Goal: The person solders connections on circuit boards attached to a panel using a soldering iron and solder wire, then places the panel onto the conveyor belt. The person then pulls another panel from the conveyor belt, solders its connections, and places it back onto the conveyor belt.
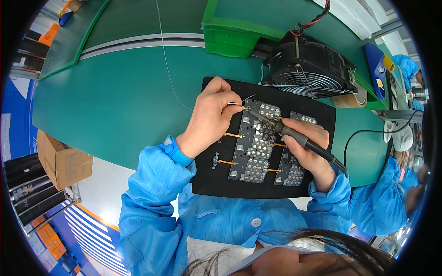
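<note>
My left hand [209, 115] pinches a thin solder wire [168, 73] between thumb and fingertips at the top left corner of the dark circuit boards [242, 149]. The wire trails up and away over the table. My right hand [315, 142] grips a soldering iron [294, 134] like a pen. Its tip points left and meets the board edge close to my left fingertips; whether it touches the wire is too small to tell. Several boards with round silvery pads lie in two columns on a black mat [209, 186]. Short orange strips [225, 162] stick out from their left sides.
A black fan with a wire grille [308, 79] stands just beyond the mat, beside a green bin [230, 39] and a tape roll [352, 97]. The iron's black cord [352, 133] loops off to the right, where another person's blue sleeve [377, 198] shows. A cardboard box [62, 161] sits left.
</note>
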A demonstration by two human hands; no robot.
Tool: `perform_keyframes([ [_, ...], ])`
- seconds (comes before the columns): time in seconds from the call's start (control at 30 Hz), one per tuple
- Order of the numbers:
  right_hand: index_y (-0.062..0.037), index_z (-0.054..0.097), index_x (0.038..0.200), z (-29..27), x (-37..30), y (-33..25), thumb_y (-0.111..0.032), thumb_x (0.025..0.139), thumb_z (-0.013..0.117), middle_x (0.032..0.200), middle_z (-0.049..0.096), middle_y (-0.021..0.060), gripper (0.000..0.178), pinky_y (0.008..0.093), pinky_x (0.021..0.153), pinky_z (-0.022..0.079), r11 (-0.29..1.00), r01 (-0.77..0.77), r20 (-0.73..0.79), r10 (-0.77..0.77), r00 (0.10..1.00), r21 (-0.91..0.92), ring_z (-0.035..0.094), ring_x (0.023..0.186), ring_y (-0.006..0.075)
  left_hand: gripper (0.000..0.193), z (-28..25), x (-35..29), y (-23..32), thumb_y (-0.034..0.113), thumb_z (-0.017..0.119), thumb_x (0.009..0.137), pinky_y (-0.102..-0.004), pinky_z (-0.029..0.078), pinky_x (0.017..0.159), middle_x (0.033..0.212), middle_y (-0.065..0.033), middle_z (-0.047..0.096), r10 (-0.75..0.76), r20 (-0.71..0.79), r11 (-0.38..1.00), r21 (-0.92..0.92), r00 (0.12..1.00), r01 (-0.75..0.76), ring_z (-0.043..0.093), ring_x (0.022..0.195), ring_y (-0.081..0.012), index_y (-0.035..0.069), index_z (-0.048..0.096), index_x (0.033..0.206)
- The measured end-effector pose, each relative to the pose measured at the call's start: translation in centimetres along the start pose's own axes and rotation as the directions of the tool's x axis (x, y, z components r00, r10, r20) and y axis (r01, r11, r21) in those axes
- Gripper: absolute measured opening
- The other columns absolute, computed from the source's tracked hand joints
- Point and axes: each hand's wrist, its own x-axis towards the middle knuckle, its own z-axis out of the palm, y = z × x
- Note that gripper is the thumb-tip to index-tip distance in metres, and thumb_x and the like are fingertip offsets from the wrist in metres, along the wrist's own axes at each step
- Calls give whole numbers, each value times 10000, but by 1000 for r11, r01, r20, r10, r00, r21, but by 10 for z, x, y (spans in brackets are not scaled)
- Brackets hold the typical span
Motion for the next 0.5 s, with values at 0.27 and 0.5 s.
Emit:
perform_keyframes([
  [0.27, 21, 671, 1071, 1, -3, 2, -126, 772, 745, 754, 684, 133, 341, 286, 578, 524, 996, -82, -20, 83, 996, 47, 672, 627, 216, 126, 0, -1, 1, -73, 704, 724, -330, 459, 599, 872, -106, 509, 2, -9, 1000, -7, 1000, -2, 557, 723, -243, -14, 650, 821],
  [0.5, 26, 675, 1055, 0, -2, 3, -124, 770, 751, 748, 681, 131, 331, 283, 568, 519, 998, -37, -3, 38, 999, 41, 668, 617, 214, 123, -1, -1, 0, -63, 709, 724, -324, 445, 588, 860, -101, 509, 5, -10, 1000, 7, 1000, -5, 549, 706, -233, -11, 655, 822],
])
